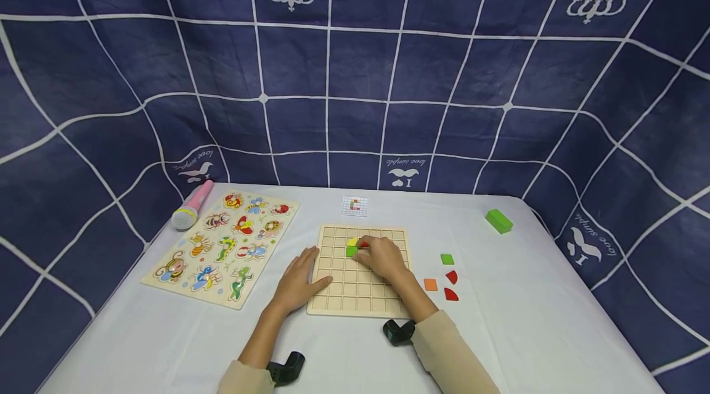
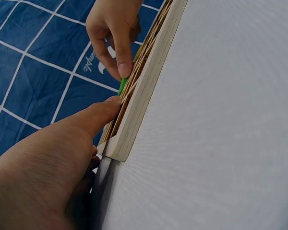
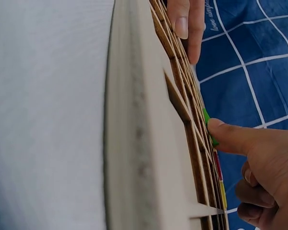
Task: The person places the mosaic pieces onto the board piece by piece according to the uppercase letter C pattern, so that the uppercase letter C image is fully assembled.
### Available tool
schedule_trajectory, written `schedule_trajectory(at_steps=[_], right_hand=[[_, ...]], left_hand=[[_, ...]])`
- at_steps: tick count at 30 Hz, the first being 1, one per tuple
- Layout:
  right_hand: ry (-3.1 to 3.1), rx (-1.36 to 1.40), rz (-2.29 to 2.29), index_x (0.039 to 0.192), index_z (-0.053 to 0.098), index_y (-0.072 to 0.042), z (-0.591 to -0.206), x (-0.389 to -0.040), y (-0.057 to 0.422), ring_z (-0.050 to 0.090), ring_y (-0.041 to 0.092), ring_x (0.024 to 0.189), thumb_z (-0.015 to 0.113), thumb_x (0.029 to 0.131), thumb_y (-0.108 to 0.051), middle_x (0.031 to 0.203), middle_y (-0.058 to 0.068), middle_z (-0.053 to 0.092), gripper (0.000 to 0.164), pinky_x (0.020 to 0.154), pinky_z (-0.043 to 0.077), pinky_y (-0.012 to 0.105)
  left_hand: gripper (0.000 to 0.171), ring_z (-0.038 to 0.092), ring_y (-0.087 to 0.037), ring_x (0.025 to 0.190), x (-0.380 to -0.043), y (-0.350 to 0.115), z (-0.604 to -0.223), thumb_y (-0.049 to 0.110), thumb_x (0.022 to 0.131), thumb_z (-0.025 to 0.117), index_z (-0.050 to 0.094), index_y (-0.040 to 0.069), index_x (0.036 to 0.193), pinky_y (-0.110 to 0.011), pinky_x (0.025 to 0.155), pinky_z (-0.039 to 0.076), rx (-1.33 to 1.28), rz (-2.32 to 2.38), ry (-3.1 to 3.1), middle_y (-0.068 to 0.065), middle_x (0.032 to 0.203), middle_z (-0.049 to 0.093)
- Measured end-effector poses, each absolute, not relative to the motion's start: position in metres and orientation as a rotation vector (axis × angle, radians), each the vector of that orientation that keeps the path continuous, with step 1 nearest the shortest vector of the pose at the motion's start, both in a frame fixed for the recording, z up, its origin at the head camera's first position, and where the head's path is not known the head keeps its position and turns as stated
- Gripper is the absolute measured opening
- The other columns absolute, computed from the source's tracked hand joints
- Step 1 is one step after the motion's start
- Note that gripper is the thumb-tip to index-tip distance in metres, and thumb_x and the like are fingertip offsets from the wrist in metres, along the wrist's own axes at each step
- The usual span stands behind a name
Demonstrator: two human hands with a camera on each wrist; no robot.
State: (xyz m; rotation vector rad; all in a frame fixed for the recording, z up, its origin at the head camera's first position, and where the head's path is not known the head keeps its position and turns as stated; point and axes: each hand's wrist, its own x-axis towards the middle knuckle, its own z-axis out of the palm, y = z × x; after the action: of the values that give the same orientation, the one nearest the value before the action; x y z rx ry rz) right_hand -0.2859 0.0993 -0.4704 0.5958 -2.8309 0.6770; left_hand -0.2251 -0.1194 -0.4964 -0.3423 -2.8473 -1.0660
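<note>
A wooden grid board lies flat on the table. My left hand rests along its left edge, fingers extended and thumb on the frame. Over the upper middle of the grid, my right hand has curled fingers, with thumb and fingertips at a small green square tile. The right thumb touches this green tile in the right wrist view, where it stands slightly proud of the grid. A yellow piece and a red piece sit beside it, partly covered by the right hand.
Right of the board lie a green square, an orange square and two red quarter-round pieces. A green block is farther right. Behind is a pattern card. An insect puzzle and pink microphone occupy the left.
</note>
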Motion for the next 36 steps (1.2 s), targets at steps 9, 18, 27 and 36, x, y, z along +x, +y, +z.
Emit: schedule_trajectory(at_steps=[9,18,27,36], right_hand=[[-2.821,0.583,0.693,0.098,0.070,-0.017,-0.475,-0.287,0.101,0.065,0.021,0.079,0.073,0.077,-0.036,0.090,0.002,0.070,0.029,0.063,0.052,0.034],[-2.816,0.596,0.717,0.100,0.069,-0.017,-0.470,-0.285,0.103,0.061,0.016,0.069,0.074,0.076,-0.038,0.082,0.000,0.069,0.032,0.057,0.049,0.030],[-2.782,0.553,0.789,0.103,0.069,-0.018,-0.453,-0.275,0.140,0.028,0.007,0.045,0.072,0.079,-0.032,0.051,-0.007,0.037,0.028,0.040,0.025,0.023],[-2.746,0.480,0.815,0.104,0.069,-0.017,-0.447,-0.265,0.215,0.026,0.009,0.044,0.074,0.078,-0.028,0.051,-0.007,0.033,0.028,0.039,0.023,0.023]], left_hand=[[0.079,0.019,-0.032,0.137,-0.226,-0.118,-0.497,0.039,0.082,0.066,0.032,-0.002,0.141,-0.045,0.112,0.012,-0.346,-1.070,-2.845,-0.019,0.146,0.029],[0.080,0.018,-0.032,0.137,-0.226,-0.118,-0.496,0.040,0.082,0.066,0.032,-0.002,0.141,-0.044,0.112,0.012,-0.347,-1.067,-2.844,-0.018,0.147,0.028],[0.081,0.018,-0.032,0.137,-0.227,-0.118,-0.497,0.040,0.082,0.066,0.032,-0.002,0.141,-0.043,0.112,0.011,-0.348,-1.069,-2.840,-0.018,0.147,0.028],[0.080,0.019,-0.032,0.137,-0.226,-0.119,-0.499,0.041,0.082,0.066,0.032,0.000,0.141,-0.045,0.112,0.012,-0.338,-1.061,-2.842,-0.017,0.147,0.029]])
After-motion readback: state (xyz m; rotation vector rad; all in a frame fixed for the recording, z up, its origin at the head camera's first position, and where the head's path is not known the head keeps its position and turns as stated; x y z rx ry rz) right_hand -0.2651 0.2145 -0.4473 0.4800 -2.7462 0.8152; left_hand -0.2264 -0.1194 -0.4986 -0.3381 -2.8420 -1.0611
